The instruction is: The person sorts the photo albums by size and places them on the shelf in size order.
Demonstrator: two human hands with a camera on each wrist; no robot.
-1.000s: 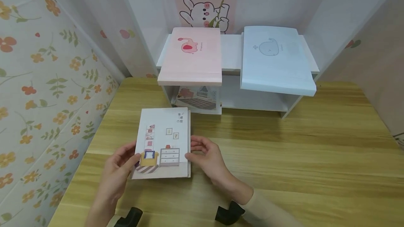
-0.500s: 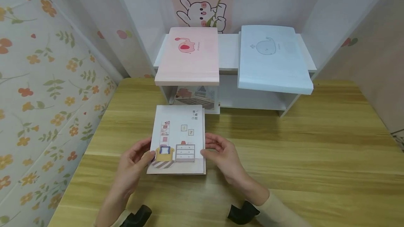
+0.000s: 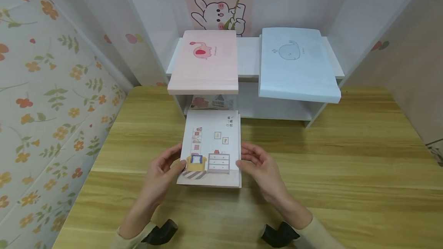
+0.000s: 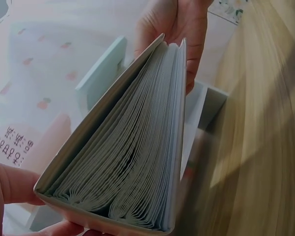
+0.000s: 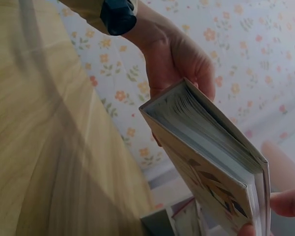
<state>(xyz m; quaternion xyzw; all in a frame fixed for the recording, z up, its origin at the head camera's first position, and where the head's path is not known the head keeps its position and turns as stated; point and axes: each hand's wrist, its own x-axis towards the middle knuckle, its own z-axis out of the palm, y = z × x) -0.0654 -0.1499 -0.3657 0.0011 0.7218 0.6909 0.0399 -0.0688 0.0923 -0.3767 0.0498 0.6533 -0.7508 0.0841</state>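
A photo album (image 3: 211, 145) with a white cover, printed with a yellow armchair, a drawer chest and small pictures, is held level above the table in the head view. My left hand (image 3: 160, 172) grips its left edge, thumb on the cover and fingers underneath. At the right edge my right hand (image 3: 264, 170) pinches it the same way. Thick plastic-like sleeves (image 4: 122, 147) fan between the covers in the left wrist view. The right wrist view shows the album (image 5: 201, 147) tilted, with the left hand (image 5: 176, 59) on its far side.
Behind the album stands a white shelf unit (image 3: 249, 55). A pink elephant album (image 3: 207, 68) and a blue whale album (image 3: 297, 72) lie on its upper board, jutting forward. Under the pink one lies another printed album (image 3: 214, 102), partly hidden. Floral cloth (image 3: 62, 126) borders the wooden table (image 3: 363, 164).
Both hands have carried the album to the right and slightly away, toward the shelf's lower left compartment. It now overlaps the lower printed album in the head view. Both grips stay the same.
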